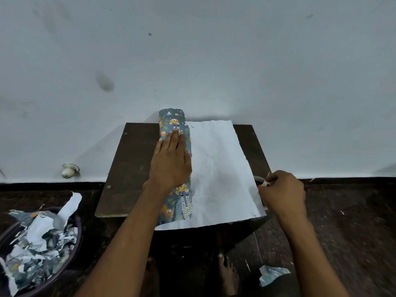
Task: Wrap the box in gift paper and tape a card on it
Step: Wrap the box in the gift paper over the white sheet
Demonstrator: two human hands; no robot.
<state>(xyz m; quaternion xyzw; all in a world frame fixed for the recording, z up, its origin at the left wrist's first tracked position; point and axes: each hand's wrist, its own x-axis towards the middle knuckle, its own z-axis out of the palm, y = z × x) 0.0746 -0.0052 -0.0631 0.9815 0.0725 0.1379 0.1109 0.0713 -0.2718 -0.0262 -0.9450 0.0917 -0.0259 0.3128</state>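
So the box (174, 159) is sitting on the left part of the gift paper (218, 168) on our little desk (132, 163), with the printed side already folded over it. Our left hand (170, 162) lies flat on top, fingers (174, 139) straight and together. Our right hand (282, 192), at the paper's right edge, pinches a small piece of tape (265, 182), and a tub of paper scraps (38, 245) sits on the floor to the left.

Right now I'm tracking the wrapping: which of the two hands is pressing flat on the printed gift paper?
The left hand, fingers straight on the printed paper wrapped over the box. The right hand is off beside the sheet's right edge, pinching something small.
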